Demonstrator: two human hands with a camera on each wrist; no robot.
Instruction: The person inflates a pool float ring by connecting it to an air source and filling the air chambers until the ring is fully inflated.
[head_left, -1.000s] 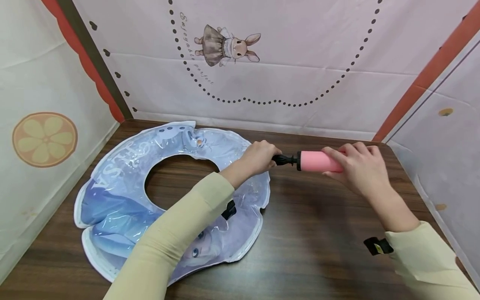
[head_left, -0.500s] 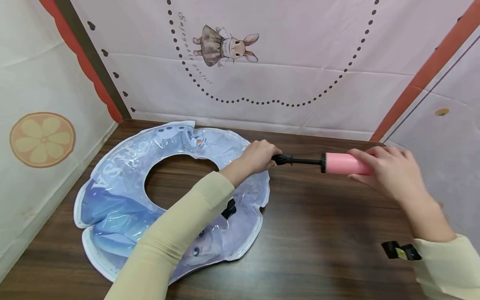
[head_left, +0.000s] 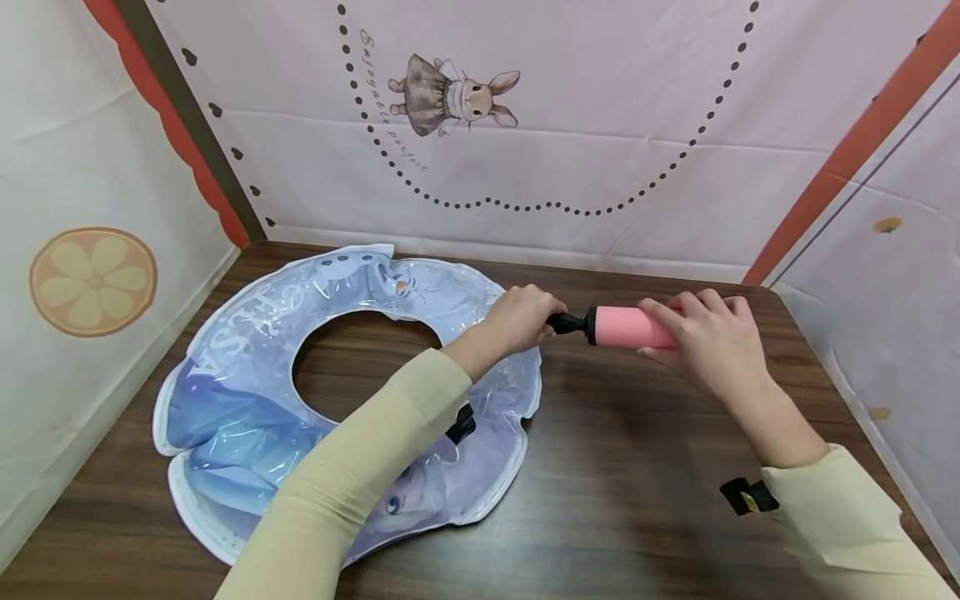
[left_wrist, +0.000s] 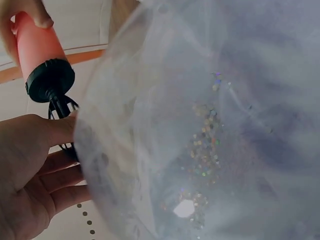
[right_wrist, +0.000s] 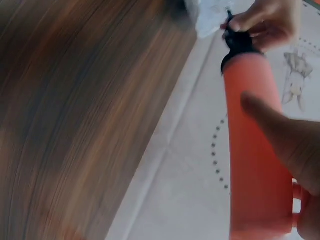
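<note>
A hand pump with a pink barrel and a black end lies level above the table, stretched between my two hands. My left hand grips the black end, next to the right edge of a swim ring. The ring is blue and lilac, printed, and looks partly filled, with creases. My right hand grips the pink barrel from above. In the right wrist view, the thumb lies along the barrel. Loose glitter shows inside the clear plastic in the left wrist view. Whether the pump's tip sits in a valve is hidden.
A dark wooden table carries the ring. Printed cloth walls stand at the back and both sides. Black straps sit at both wrists.
My right hand drew the barrel right, baring the black rod, then pushed it back left so the rod is hidden again. The left hand and the ring stay about where they were.
</note>
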